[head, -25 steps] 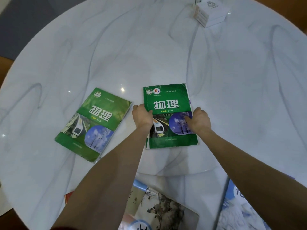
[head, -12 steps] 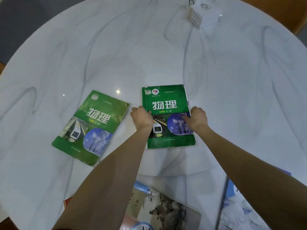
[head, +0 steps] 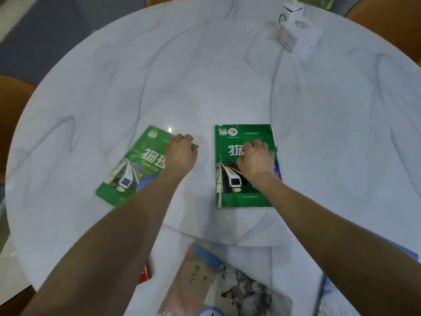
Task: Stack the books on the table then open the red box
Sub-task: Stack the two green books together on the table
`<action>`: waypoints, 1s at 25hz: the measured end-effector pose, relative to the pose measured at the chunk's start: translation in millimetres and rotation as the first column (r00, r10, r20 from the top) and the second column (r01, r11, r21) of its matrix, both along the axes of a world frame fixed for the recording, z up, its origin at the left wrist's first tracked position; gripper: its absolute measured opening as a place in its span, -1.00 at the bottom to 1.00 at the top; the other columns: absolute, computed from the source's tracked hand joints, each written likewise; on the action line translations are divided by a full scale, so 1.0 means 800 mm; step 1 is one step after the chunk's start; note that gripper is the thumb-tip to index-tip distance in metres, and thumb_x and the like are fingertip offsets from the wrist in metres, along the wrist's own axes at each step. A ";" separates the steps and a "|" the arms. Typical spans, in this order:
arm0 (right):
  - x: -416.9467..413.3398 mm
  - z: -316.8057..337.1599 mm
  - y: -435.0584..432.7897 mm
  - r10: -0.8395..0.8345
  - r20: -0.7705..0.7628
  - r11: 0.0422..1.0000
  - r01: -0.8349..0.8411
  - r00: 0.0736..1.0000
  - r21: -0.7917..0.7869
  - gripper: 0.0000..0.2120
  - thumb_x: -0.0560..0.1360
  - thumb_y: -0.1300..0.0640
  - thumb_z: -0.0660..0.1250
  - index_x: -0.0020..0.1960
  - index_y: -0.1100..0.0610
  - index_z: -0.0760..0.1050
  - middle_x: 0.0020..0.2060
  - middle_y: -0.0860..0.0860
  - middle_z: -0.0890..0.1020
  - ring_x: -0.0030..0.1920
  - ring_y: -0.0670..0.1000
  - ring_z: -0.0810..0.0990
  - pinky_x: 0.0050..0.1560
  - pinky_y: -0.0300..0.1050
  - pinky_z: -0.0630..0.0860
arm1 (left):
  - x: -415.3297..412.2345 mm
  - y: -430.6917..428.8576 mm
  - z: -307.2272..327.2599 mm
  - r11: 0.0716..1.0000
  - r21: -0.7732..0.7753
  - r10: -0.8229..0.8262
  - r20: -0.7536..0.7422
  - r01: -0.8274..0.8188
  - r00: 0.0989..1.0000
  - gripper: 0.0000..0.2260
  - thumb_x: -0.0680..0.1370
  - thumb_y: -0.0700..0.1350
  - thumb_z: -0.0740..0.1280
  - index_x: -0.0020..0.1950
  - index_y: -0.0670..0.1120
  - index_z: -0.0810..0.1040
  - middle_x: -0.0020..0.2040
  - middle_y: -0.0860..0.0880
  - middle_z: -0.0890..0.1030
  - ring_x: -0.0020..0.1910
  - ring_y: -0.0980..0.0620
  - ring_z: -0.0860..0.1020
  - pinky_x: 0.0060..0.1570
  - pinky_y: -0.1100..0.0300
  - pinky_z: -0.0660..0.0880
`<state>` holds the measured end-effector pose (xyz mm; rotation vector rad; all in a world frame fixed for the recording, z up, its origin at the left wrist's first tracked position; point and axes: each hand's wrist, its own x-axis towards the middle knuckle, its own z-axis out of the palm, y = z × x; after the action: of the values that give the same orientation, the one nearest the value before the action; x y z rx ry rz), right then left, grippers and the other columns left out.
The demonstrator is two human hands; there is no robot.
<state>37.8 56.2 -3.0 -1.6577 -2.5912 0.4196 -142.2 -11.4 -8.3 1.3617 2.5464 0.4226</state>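
Two green physics books lie on the white marble table (head: 205, 76). My left hand (head: 182, 153) is curled over the far right corner of the left green book (head: 136, 165), which lies at an angle. My right hand (head: 256, 160) rests knuckles-up on the cover of the right green book (head: 246, 197), fingers curled, with nothing inside them. A sliver of the red box (head: 145, 273) shows at the near edge, mostly hidden under my left forearm. Close to me lie a beige book (head: 205, 281) and a blue book (head: 328, 286), both partly cut off.
A white cube-shaped box (head: 298, 35) stands at the far right of the table. Brown chair backs (head: 13, 115) ring the table's edge on the left and the far right. The table's raised inner disc ends just behind the near books.
My left hand has let go of the right green book and moved left onto the corner of the left green book. My right hand has shifted from that book's right edge onto its cover.
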 end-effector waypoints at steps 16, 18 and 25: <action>-0.160 -0.034 -0.113 0.063 -0.122 0.955 -0.095 0.991 -0.280 -0.69 0.53 0.16 0.24 0.20 0.31 0.40 0.12 0.26 0.50 0.13 0.24 0.48 0.11 0.03 0.45 | -0.148 -0.112 -0.023 0.963 -0.168 0.214 -0.011 -0.213 0.977 -0.58 0.55 -0.01 0.29 0.32 -0.20 0.38 0.26 -0.25 0.43 0.27 -0.24 0.37 0.18 -0.14 0.39; -0.165 -0.036 -0.113 -0.040 -0.160 0.949 -0.012 0.986 -0.314 -0.68 0.51 0.19 0.27 0.22 0.31 0.38 0.12 0.26 0.51 0.14 0.24 0.49 0.12 0.01 0.44 | -0.152 -0.115 -0.028 0.958 -0.173 0.235 0.015 -0.229 0.972 -0.56 0.53 0.01 0.31 0.31 -0.21 0.38 0.26 -0.25 0.43 0.28 -0.23 0.37 0.17 -0.16 0.40; -0.179 -0.038 -0.123 -0.348 -0.210 0.855 0.218 0.914 -0.470 -0.65 0.49 0.31 0.27 0.25 0.29 0.33 0.15 0.26 0.52 0.14 0.24 0.53 0.08 -0.02 0.49 | -0.166 -0.113 -0.034 0.910 -0.221 0.378 0.098 -0.350 0.921 -0.49 0.47 0.10 0.38 0.28 -0.18 0.42 0.22 -0.23 0.46 0.25 -0.22 0.40 0.15 -0.13 0.43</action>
<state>-105.4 -42.2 -33.7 -1.8915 -2.0914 1.1964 -275.3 -102.1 -35.2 0.7564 2.6405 0.3000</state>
